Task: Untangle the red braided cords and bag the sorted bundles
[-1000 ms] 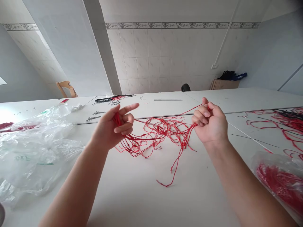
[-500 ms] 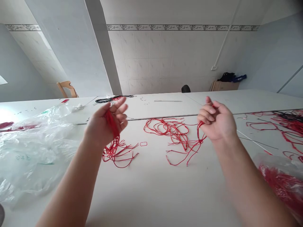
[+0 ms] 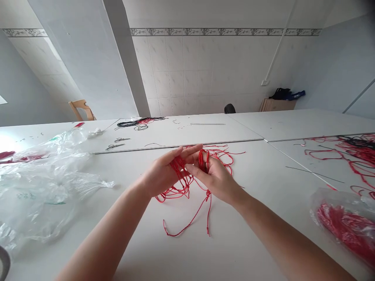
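Observation:
My left hand (image 3: pixel 168 169) is turned palm up, with a bundle of red cords (image 3: pixel 179 167) lying across its curled fingers. The knotted ends of that bundle dangle toward the table. My right hand (image 3: pixel 215 175) meets it from the right, thumb and fingertips at the bundle. Red braided cord loops (image 3: pixel 200 159) circle the right hand's fingers, and two long knotted tails (image 3: pixel 191 223) trail down below it. Behind the hands lies a pile of loose red cords (image 3: pixel 227 157), partly hidden by them.
Crumpled clear plastic bags (image 3: pixel 58 191) cover the left side. Scissors (image 3: pixel 115 146) and black cords (image 3: pixel 131 123) lie farther back. At right are a plastic bag of red cords (image 3: pixel 342 226) and tangled red and black cords (image 3: pixel 359 150). A tape roll (image 3: pixel 4 263) shows at lower left.
Both hands have come together from wide apart, the left moving right and the right moving left. The right hand's cords came along, and the scissors have come into view.

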Tool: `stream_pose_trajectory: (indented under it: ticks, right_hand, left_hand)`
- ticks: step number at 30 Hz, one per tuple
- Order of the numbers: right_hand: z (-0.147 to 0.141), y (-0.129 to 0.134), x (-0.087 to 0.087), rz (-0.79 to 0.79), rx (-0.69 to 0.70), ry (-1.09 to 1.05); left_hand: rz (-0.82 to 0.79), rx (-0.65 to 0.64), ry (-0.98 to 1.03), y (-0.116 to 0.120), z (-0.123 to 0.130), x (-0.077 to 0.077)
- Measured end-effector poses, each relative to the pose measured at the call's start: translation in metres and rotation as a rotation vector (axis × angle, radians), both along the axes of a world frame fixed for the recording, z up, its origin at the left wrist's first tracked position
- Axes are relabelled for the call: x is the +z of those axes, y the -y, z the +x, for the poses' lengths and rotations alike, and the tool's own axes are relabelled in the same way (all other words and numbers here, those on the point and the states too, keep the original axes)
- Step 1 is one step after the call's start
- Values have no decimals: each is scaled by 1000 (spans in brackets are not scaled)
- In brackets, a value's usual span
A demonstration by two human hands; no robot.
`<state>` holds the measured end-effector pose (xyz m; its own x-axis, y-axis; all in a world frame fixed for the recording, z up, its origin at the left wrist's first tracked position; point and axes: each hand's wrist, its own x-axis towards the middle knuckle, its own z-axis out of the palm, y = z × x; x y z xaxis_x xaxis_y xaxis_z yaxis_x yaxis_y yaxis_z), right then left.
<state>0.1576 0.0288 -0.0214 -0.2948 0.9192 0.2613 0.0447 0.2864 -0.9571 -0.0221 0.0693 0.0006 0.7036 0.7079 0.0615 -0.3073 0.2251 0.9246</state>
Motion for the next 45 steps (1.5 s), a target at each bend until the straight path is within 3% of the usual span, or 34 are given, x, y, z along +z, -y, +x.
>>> stream_pose_trajectory:
  ticks: [5,9,18,24,31,37,41,45]
  right_hand:
    - [2,-1,1,-6,23,-2]
    - [7,-3,7,-75,21,-133]
    - [39,-16,31,-234,-109,-870]
    - [51,-17,35,-246,-96,-856]
    - [80,-23,45,-223,-348,-1200]
    - [118,-24,49,-45,-528,-1308]
    - [128,-23,47,-24,-541,-1273]
    - [117,-21,49,-49,-490,-1246]
  left_hand:
    - [24,11,-44,1,1,-2]
    - [64,-30,-46,-1,-1,0]
    - [25,-28,-12,-7,-19,10]
    - [-45,36,35,-8,-25,17]
    - [-59,103,99,-7,-34,28]
    - [-57,151,141,-7,-47,39]
    - [-71,210,205,-6,-56,47]
    - [-97,264,217,-6,-57,46]
